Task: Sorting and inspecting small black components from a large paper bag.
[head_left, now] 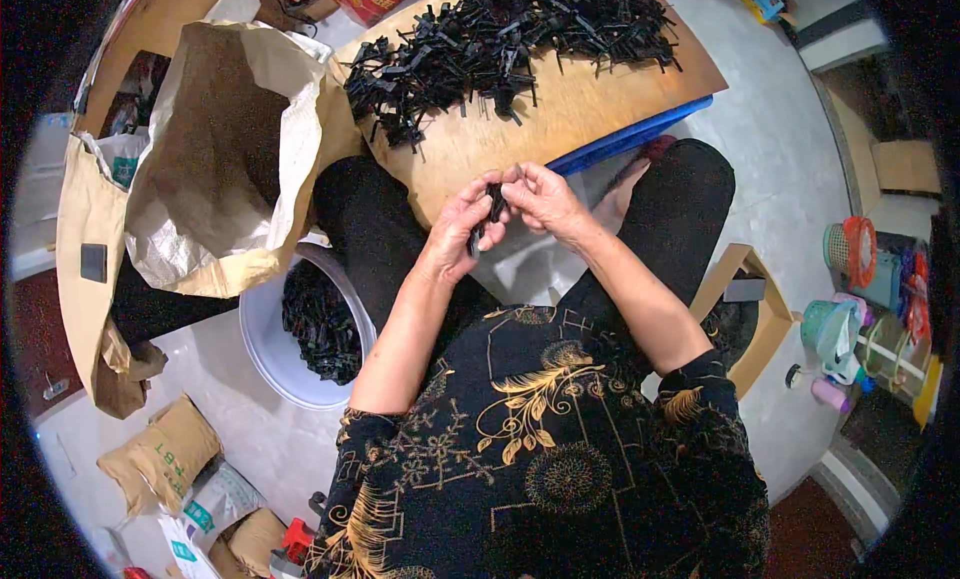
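My left hand [458, 229] and my right hand [545, 201] meet just below the near edge of a wooden board [570, 109]. Both hands pinch one small black plastic part [492, 207] between their fingertips. A big heap of the same black parts [500, 44] lies across the far side of the board. Down at my left knee stands a white bucket [262, 339] that holds more black parts [320, 324].
A large open brown paper sack [215, 149] stands at the left. A blue crate edge [630, 139] shows under the board. A cardboard box [745, 299] sits at my right, with coloured baskets and cups [860, 309] beyond it. Small sacks [165, 454] lie at the lower left.
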`<act>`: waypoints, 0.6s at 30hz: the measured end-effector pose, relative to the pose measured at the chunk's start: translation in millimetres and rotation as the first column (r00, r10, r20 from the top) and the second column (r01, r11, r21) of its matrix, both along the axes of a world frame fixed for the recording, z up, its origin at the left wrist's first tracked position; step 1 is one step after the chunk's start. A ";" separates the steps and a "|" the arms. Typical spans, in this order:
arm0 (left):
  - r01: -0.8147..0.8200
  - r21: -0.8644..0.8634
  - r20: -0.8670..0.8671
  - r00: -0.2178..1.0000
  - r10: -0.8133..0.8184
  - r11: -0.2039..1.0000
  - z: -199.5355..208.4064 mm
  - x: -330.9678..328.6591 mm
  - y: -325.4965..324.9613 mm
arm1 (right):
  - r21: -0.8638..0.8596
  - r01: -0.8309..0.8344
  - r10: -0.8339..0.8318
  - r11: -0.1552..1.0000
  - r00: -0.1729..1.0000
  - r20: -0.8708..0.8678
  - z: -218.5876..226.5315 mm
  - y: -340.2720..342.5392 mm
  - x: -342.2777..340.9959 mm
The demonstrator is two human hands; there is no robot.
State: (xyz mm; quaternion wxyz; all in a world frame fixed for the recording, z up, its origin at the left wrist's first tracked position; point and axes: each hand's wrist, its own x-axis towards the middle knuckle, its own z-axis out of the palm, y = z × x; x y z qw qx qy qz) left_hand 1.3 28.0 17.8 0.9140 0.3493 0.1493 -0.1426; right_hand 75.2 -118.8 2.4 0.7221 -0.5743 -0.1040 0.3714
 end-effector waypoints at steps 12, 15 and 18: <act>0.064 0.479 0.069 0.992 -0.110 0.875 -9.0 -7.0 -4.4 | -0.093 -0.109 0.108 0.990 0.994 -0.012 -1.8 2.1 0.0; 0.048 0.623 0.069 0.991 -0.116 0.781 -15.4 -8.1 -6.8 | -0.077 -0.089 0.097 0.993 0.989 0.113 -16.1 3.7 -1.4; -0.024 0.627 0.041 0.999 -0.002 0.778 -15.6 -6.4 -6.5 | -0.231 -0.102 0.072 0.968 0.988 -0.135 2.0 6.8 -2.7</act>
